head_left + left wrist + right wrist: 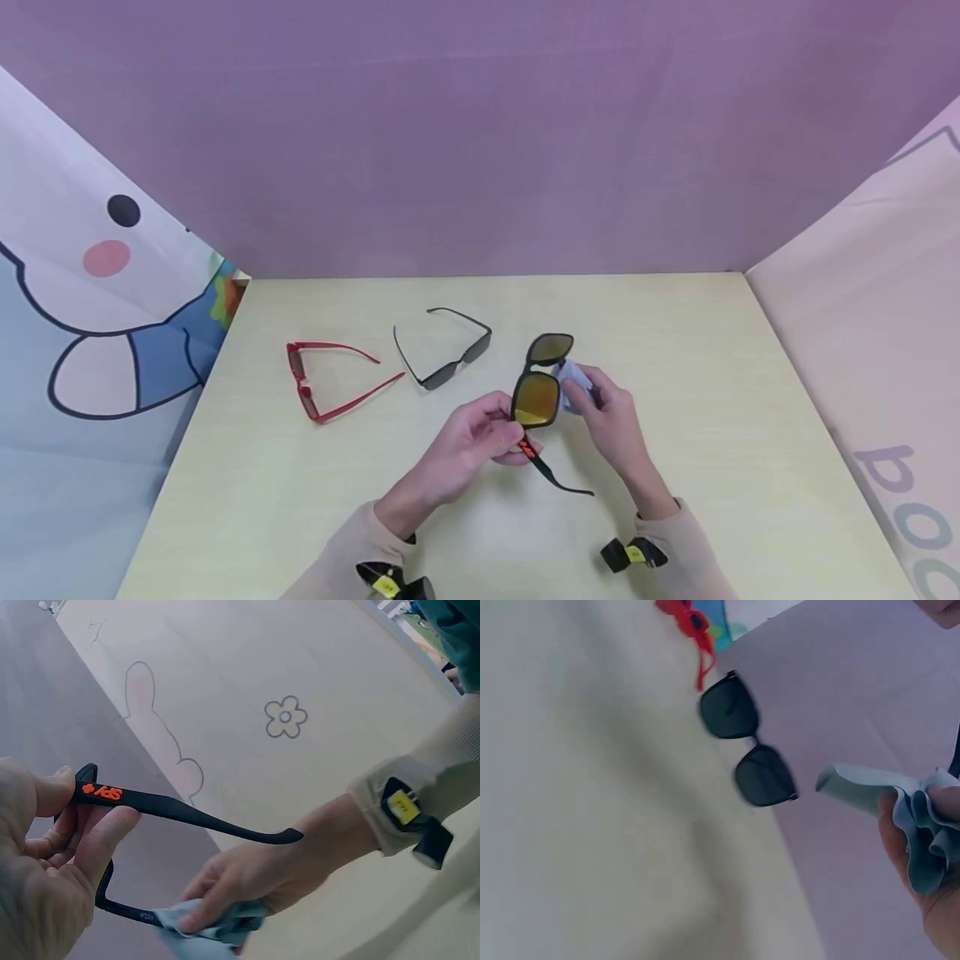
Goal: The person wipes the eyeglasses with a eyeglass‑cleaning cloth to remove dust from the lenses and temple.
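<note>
My left hand (476, 435) grips black sunglasses (537, 400) with yellow-orange mirrored lenses, near the hinge of one temple. That temple (187, 814), marked with orange lettering, points back toward me. In my right hand (617, 423) is a crumpled light blue cloth (576, 385), pinched between thumb and fingers. The left wrist view shows the cloth (210, 930) against the other temple, whose tip it hides. From the right wrist view, the cloth (919, 814) bunches in folds between the fingers.
Black sunglasses (457, 367) lie on the pale table (300, 517), temples spread, beyond my left hand. Red-framed sunglasses (306, 385) lie to their left. A purple panel (480, 150) stands at the table's back edge, with printed cloths at both sides.
</note>
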Available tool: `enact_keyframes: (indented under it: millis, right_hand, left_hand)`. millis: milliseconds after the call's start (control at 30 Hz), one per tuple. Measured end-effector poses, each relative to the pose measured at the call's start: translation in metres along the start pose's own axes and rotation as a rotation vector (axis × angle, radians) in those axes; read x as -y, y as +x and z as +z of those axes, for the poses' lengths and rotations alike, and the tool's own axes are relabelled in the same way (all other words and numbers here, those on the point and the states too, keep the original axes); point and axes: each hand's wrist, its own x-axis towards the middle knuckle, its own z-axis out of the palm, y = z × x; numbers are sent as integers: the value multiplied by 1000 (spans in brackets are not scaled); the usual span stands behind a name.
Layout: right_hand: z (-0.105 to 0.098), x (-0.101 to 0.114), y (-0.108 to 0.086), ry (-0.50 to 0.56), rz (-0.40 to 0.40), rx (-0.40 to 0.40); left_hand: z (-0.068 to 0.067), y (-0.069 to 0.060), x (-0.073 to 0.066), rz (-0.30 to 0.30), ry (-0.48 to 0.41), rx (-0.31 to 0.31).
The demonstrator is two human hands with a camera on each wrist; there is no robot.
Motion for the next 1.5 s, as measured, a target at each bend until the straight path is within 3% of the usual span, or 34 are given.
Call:
enact_keyframes:
  millis: [100,400,667,1000,1267,1500]
  right_hand:
    - [0,-5,-3,-20,33,22]
    - [-4,6,8,-2,-98,-53]
    - [-1,-6,-4,10,-27,21]
    - [-5,0,3,-1,-121,-59]
    - [-6,-12,-9,35,-16,-7]
    - [-13,-26,-20,2,25,-15]
  left_hand:
    - [-2,0,0,-5,-8,-14]
    - [5,1,7,-60,-31,58]
    - [-1,-1,3,-17,-17,16]
    - [7,0,13,-71,-23,94]
    - [2,0,5,-16,41,47]
    - [-5,2,1,55,111,10]
